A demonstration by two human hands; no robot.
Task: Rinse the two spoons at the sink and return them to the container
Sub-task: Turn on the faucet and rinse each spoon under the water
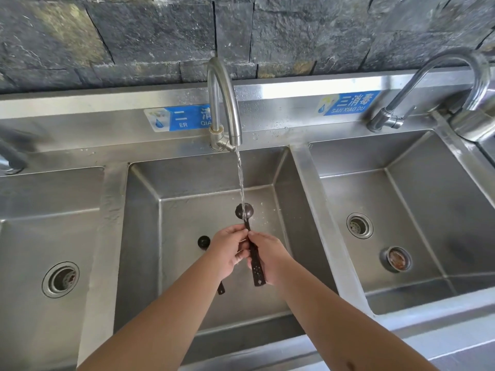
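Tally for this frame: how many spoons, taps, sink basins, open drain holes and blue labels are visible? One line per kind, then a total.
Spoons: 2, one under the water, one in the basin
Taps: 4
Basins: 3
Drain holes: 2
Blue labels: 2
Total: 13

hands [250,254] gripping dark spoon [249,236] under tap stream [241,180]

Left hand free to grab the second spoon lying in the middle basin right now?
Probably not yet. The left hand pinches the spoon under the stream alongside the right hand. The second spoon lies just below it, nothing between; it must let go first.
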